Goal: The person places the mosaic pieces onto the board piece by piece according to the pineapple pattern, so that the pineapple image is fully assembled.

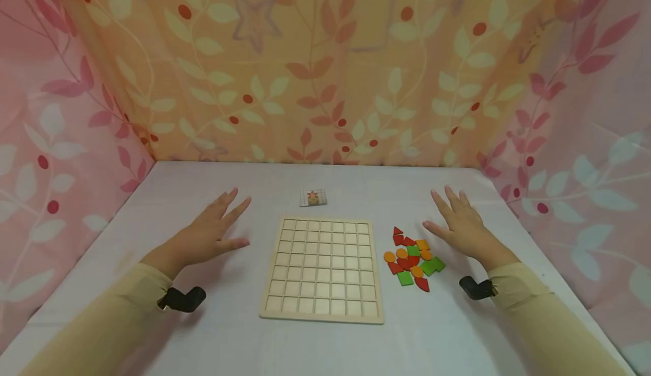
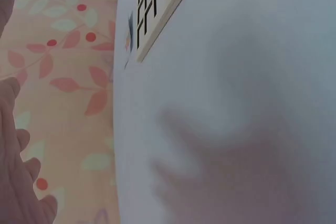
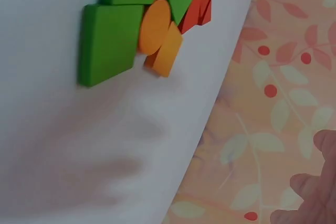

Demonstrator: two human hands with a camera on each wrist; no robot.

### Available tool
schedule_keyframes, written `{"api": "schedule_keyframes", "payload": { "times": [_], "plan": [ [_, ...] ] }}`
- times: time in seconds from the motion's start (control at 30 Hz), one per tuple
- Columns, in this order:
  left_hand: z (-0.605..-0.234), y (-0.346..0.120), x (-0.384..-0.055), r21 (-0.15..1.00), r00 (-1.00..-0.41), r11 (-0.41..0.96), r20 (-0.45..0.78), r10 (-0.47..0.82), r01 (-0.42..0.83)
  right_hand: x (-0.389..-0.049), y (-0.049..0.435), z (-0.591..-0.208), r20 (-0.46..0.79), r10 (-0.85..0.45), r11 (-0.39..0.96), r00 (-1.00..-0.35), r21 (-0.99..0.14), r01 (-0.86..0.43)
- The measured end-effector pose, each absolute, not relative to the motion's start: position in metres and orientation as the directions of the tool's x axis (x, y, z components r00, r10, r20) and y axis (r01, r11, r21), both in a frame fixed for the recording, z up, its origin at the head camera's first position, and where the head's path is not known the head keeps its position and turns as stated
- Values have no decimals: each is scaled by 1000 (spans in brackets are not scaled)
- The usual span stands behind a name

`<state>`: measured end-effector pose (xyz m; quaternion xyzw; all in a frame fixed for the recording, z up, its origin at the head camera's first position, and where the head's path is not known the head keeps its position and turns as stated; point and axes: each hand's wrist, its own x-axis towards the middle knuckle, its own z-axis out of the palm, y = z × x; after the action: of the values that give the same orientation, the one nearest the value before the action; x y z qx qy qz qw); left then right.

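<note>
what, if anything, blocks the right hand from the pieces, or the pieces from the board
Nothing visible: the pieces lie just right of the board, and the right hand hovers to their right.

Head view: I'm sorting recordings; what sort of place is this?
Probably a tabletop booth: pink and orange leaf-patterned fabric walls on three sides, a white table, and a pale square wooden grid board.

— What is lying between the right hand and the grid board?
— Coloured pieces are crowding that gap.
— From the left hand?
— Bare white table is running up to the board; a card is sitting past its far edge.
</note>
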<state>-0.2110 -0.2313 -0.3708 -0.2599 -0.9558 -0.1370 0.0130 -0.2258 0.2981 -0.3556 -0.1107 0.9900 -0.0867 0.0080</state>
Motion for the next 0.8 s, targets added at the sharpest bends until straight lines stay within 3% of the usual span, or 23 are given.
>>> {"api": "schedule_keyframes", "payload": {
  "times": [0.5,0.67,0.8],
  "plan": [
    [-397,-201,-203,659,-834,588,114,539,470,-246,284,-369,-35,-241,917,-970,-337,-216],
    [-409,-193,-202,759,-812,491,84,578,428,-250,285,-375,-45,-246,904,-968,-370,-213],
    [-417,-191,-201,781,-802,489,25,597,389,-253,287,-381,-75,-246,890,-966,-411,-195]
  ]
}}
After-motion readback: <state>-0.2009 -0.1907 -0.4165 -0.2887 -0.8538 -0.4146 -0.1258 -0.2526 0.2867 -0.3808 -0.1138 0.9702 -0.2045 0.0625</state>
